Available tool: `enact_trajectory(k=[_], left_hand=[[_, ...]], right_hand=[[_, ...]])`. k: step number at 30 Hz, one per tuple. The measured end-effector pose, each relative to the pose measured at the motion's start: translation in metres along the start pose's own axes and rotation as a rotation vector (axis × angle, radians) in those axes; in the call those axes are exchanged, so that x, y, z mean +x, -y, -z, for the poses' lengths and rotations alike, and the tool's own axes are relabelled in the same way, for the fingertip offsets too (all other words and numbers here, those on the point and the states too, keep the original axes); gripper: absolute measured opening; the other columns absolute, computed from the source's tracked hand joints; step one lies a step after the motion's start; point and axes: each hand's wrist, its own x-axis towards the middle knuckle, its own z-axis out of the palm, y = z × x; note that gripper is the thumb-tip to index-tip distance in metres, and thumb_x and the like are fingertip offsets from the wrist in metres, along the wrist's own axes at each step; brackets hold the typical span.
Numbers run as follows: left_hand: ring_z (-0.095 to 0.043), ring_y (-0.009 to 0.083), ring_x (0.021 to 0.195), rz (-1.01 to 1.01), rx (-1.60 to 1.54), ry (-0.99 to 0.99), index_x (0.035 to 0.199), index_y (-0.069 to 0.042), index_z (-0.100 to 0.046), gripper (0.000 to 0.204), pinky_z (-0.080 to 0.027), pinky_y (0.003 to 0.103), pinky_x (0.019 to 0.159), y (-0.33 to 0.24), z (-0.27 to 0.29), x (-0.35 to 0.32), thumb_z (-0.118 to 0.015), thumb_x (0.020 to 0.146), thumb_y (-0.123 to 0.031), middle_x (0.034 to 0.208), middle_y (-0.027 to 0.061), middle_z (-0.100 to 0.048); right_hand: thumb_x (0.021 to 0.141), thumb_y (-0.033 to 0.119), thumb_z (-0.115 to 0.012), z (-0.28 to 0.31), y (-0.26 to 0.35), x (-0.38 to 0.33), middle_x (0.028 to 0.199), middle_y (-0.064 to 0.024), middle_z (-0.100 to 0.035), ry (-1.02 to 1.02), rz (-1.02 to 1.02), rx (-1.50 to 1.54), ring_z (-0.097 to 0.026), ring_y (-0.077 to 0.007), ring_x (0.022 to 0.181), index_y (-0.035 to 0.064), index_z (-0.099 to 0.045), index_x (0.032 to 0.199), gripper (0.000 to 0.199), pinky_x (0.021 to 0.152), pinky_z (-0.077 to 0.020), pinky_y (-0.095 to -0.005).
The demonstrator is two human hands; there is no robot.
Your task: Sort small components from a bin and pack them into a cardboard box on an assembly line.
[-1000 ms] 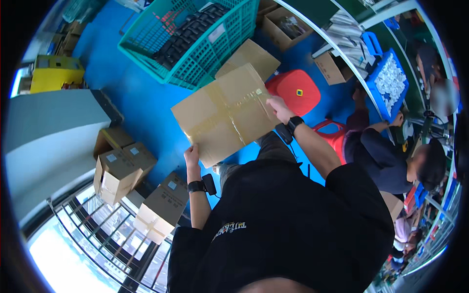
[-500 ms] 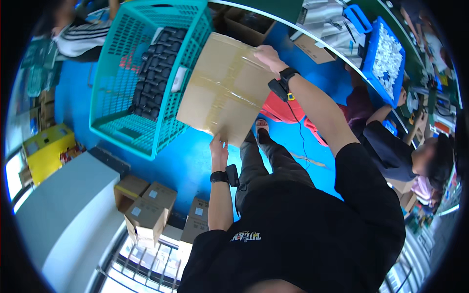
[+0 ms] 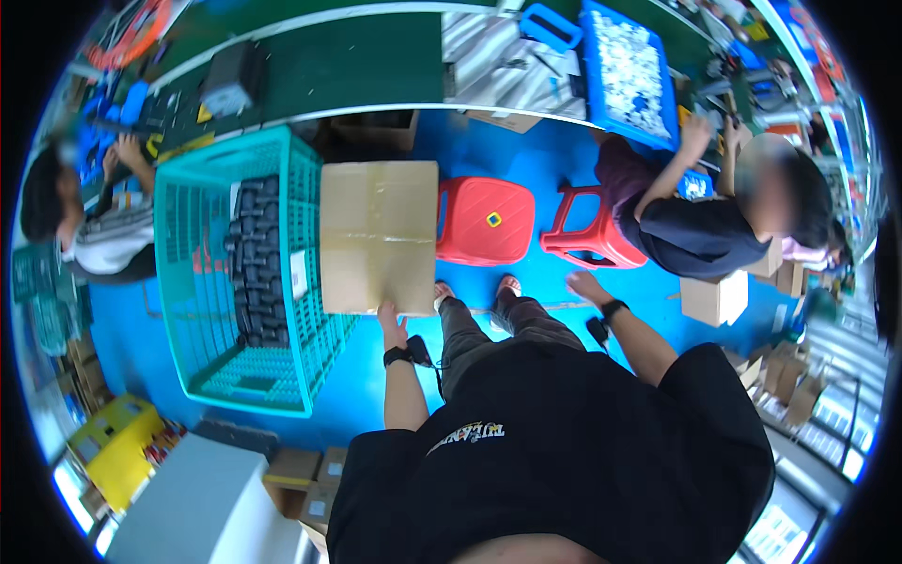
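Note:
A brown cardboard box (image 3: pixel 380 226), its top closed with crossed strips of tape, sits beside the teal plastic crate. At its near edge is my left hand (image 3: pixel 392 326), fingers closed on the cardboard; part of them is hidden by the box. My right hand (image 3: pixel 589 288) is away from the box, over the blue floor to its right. Nothing shows in it, and its fingers look loosely apart. The tall teal crate (image 3: pixel 299 273) holds rows of black, knobbed parts (image 3: pixel 258 258) stacked together.
Right of the box stands a red stool (image 3: pixel 486 222), with a second red stool (image 3: pixel 587 235) beyond, next to a seated co-worker (image 3: pixel 700 226). A green workbench (image 3: pixel 357 66) runs across the back, bearing a blue tray (image 3: pixel 589 70) of white pieces. Another person (image 3: pixel 113 230) works at the left.
The box has gone from tilted in both hands to squared up beside the crate. My right hand has let go and moved right and nearer. My view has turned, showing more bench.

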Motion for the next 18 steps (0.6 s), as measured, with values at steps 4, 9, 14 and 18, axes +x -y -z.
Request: enact_trajectory(k=[4, 9, 14, 18], left_hand=[[-0.043, 0.0202, 0.110, -0.196, 0.483, 0.283, 0.131, -0.025, -0.046, 0.051, -0.044, 0.041, 0.079, 0.005, 0.029, 0.041, -0.059, 0.088, -0.048, 0.138, -0.0028, -0.041], [-0.047, 0.0184, 0.110, -0.456, 1.212, 0.409, 0.133, -0.023, -0.045, 0.052, -0.046, 0.038, 0.075, -0.027, 0.037, 0.051, -0.056, 0.089, -0.047, 0.134, -0.0009, -0.045], [-0.056, 0.0198, 0.102, -0.078, 1.275, 0.216, 0.127, -0.016, -0.050, 0.044, -0.047, 0.040, 0.075, -0.028, -0.117, 0.032, -0.052, 0.090, -0.041, 0.118, 0.0029, -0.057], [-0.061, 0.0201, 0.098, -0.060, 1.009, 0.174, 0.120, -0.012, -0.054, 0.039, -0.048, 0.038, 0.074, -0.016, -0.260, -0.035, -0.050, 0.090, -0.037, 0.108, 0.0051, -0.063]], right_hand=[[0.084, 0.021, -0.058, -0.035, -0.115, -0.158, 0.083, -0.0132, -0.067, 0.255, -0.691, 0.221, -0.064, -0.0233, 0.072, 0.0072, -0.063, 0.088, 0.015, 0.060, -0.0471, -0.0413], [0.091, 0.027, -0.053, 0.004, -0.075, -0.207, 0.085, -0.0076, -0.069, -0.016, -0.928, 0.954, -0.066, -0.0188, 0.074, 0.0075, -0.063, 0.102, 0.025, 0.059, -0.0496, -0.0376], [0.090, 0.027, -0.056, -0.007, -0.120, -0.217, 0.087, -0.0063, -0.069, -0.095, -0.845, 1.117, -0.067, -0.0182, 0.075, 0.0075, -0.061, 0.107, 0.026, 0.059, -0.0501, -0.0332], [0.090, 0.027, -0.056, -0.015, -0.160, -0.213, 0.091, -0.0089, -0.068, -0.265, -0.858, 1.427, -0.066, -0.0206, 0.081, 0.0072, -0.061, 0.105, 0.025, 0.068, -0.0516, -0.0363]])
